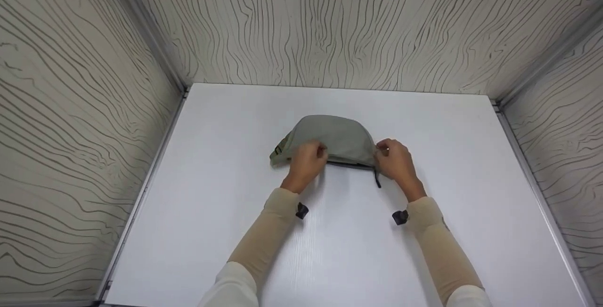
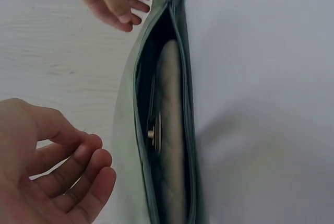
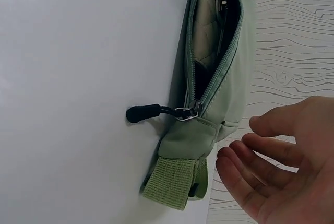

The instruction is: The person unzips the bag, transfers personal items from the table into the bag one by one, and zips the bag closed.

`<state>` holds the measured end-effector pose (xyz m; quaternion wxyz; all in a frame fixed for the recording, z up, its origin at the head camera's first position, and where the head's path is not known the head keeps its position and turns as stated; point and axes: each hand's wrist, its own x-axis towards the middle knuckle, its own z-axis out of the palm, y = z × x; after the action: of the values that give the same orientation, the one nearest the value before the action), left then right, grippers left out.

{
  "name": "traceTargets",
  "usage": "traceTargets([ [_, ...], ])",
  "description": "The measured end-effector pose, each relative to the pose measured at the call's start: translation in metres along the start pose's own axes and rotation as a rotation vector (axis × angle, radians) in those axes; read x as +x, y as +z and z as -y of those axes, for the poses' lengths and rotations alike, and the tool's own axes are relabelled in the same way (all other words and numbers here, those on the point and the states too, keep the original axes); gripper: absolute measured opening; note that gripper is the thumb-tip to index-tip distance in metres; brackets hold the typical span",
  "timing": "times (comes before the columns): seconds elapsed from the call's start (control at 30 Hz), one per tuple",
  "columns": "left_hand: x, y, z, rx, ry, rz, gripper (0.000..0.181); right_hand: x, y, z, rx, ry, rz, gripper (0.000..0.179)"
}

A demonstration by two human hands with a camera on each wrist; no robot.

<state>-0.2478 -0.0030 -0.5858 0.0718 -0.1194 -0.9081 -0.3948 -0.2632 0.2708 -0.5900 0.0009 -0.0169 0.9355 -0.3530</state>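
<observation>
A sage-green waist bag (image 1: 330, 133) rests on the table with its long zipper undone. Inside its mouth sits a beige quilted pouch (image 2: 171, 93) with a small gold-coloured clasp (image 2: 151, 134). My left hand (image 1: 307, 160) is beside the bag's middle, fingers loosely bent with nothing between them. At the bag's right end is my right hand (image 1: 395, 160), its relaxed fingers (image 3: 255, 164) close to the fabric and holding nothing. The black zipper pull (image 3: 143, 113) hangs from the slider at that end, above a green webbing strap (image 3: 171, 182).
The white table (image 1: 330, 250) extends around the bag. Wood-patterned panels (image 1: 306, 24) stand at the back and both sides, with grey metal edging (image 1: 155, 165) along the left. A small black camera (image 1: 301, 210) sits on the left wrist, another camera (image 1: 400, 217) on the right.
</observation>
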Motion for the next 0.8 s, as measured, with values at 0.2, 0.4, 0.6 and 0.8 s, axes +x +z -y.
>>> traceTargets([
  [0.2,0.001,0.023,-0.021,0.010,-0.001,0.097,0.017,-0.007,-0.006,0.000,-0.009,0.021,0.000,0.027],
  [0.4,0.004,0.043,-0.036,0.056,0.020,0.157,0.017,-0.012,-0.007,-0.005,-0.025,0.010,-0.018,0.024],
  [0.6,0.006,0.063,-0.046,0.108,0.017,0.221,0.013,-0.015,-0.005,-0.010,-0.043,-0.011,-0.045,0.023],
  [0.8,0.008,0.080,-0.049,0.180,0.011,0.246,0.017,-0.016,-0.003,-0.013,-0.039,-0.021,-0.045,0.023],
])
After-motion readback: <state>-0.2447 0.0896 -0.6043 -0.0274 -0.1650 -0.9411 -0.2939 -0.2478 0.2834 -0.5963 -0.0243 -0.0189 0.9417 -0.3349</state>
